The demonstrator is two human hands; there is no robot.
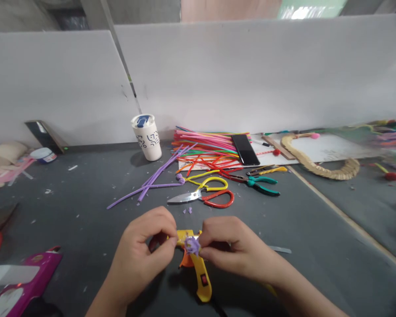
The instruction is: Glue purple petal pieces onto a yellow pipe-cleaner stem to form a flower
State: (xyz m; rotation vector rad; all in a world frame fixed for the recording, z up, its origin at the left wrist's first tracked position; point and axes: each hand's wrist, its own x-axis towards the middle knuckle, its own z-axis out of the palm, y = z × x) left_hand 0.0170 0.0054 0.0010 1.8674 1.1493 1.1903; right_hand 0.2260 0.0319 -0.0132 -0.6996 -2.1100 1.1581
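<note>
Above the yellow glue gun (203,273) on the dark tabletop (92,171), your right hand (242,246) pinches a small purple tuft (193,245) between thumb and forefinger, while your left thumb and forefinger press together just beside it, that hand (137,246) gripping something I cannot tell, if anything

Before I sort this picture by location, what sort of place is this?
Probably a small craft workshop, going by the yellow glue gun, the scissors and the bundle of colourful pipe cleaners.
</note>
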